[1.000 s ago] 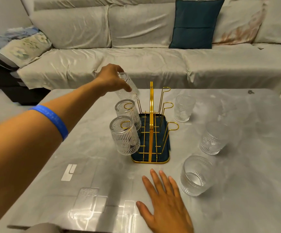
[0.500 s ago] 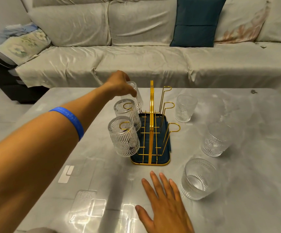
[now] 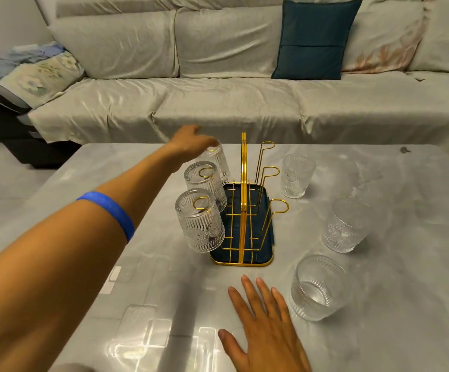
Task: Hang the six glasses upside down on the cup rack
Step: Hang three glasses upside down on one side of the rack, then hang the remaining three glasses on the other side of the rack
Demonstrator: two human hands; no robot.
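While the right hand [image 3: 266, 326] lay flat and empty on the grey table [image 3: 379, 304], the left hand [image 3: 191, 140] gripped the base of the rear glass [image 3: 216, 162], inverted on the cup rack [image 3: 243, 210]. Two more glasses [image 3: 200, 220] hung inverted on the left pegs; three upright glasses [image 3: 320, 287] stood right of the rack.
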